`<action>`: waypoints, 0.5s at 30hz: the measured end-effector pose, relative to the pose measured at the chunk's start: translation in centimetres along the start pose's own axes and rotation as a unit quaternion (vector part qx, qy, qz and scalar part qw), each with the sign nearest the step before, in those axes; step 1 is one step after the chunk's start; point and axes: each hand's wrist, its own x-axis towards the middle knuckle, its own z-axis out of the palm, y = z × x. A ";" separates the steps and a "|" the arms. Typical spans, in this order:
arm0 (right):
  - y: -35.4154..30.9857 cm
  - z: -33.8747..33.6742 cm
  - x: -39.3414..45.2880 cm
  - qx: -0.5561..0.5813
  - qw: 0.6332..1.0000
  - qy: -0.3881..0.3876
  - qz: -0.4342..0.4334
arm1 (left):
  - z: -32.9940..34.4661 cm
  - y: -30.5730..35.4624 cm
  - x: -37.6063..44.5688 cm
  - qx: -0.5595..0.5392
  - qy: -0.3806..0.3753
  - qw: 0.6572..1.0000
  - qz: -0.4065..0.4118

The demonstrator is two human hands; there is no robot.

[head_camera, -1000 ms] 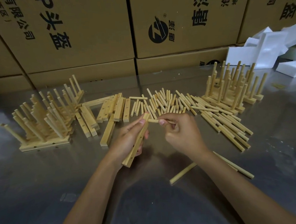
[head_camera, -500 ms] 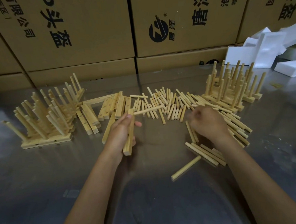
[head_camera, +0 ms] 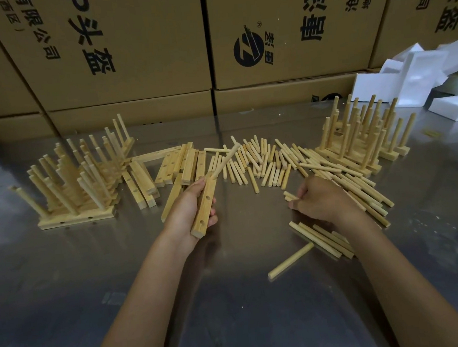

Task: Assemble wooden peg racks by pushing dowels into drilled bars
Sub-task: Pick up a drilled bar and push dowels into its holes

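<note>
A single stick (head_camera: 291, 260) lies nearest on the steel bench (head_camera: 67, 279), beside a small bundle (head_camera: 322, 238). The right hand (head_camera: 323, 198) pinches a dowel (head_camera: 290, 195) from the loose dowels (head_camera: 262, 163). The left hand (head_camera: 188, 211) grips a drilled bar (head_camera: 205, 204) with one peg (head_camera: 225, 160) seated at its far end. Finished racks (head_camera: 74, 184) stand further back, before cardboard boxes (head_camera: 137, 44).

Pale yellow wood is seen in the dowels (head_camera: 262, 168) and bars (head_camera: 192, 163); brown cartons (head_camera: 137, 44) are printed black, foam (head_camera: 416, 79) white, tabletop (head_camera: 66, 266) grey.
</note>
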 end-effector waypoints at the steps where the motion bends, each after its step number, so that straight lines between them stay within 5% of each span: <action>1: 0.0 0.2 0.1 -0.008 1.000 0.001 -0.004 | 0.0 0.0 0.0 -0.001 0.001 1.000 -0.002; 8: -1.5 0.4 -0.9 0.016 0.975 0.179 -0.127 | 0.0 -0.1 -0.1 -0.021 -0.024 0.999 -0.011; 13: -5.8 2.6 -4.4 0.121 0.935 0.059 -0.327 | 0.3 -0.6 -0.1 0.016 -0.054 0.998 0.008; 15: -6.7 3.7 -5.1 0.104 0.924 0.077 -0.359 | 0.6 -0.9 -0.2 0.020 -0.074 0.997 0.017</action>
